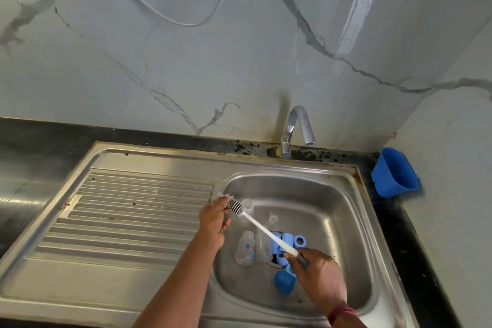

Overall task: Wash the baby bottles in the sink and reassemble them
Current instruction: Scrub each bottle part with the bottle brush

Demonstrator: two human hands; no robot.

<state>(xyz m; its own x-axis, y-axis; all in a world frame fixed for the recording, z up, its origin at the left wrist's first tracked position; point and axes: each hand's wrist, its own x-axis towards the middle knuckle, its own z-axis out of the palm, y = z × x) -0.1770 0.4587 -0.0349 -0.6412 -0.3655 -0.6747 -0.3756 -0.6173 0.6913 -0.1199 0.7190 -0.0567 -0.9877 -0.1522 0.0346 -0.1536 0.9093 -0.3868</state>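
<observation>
Blue caps point(284, 284), white brush point(262, 231)

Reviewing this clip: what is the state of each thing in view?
Faucet: no water visible.
Bottle brush: right hand grips handle; head at left hand.
Clear bottle: uncapped, lying in sink.
Blue screw rings: off, piled by drain.
Blue cap: off, lying in sink.

My right hand point(316, 271) grips the white bottle brush point(263, 231) by its grey end. Its bristled head meets a clear part point(222, 195) held in my left hand point(214, 218). In the sink basin point(332, 208), 2 clear bottles point(245, 247) lie on their sides beside blue screw rings point(300, 241) and a blue cap point(284, 283).
</observation>
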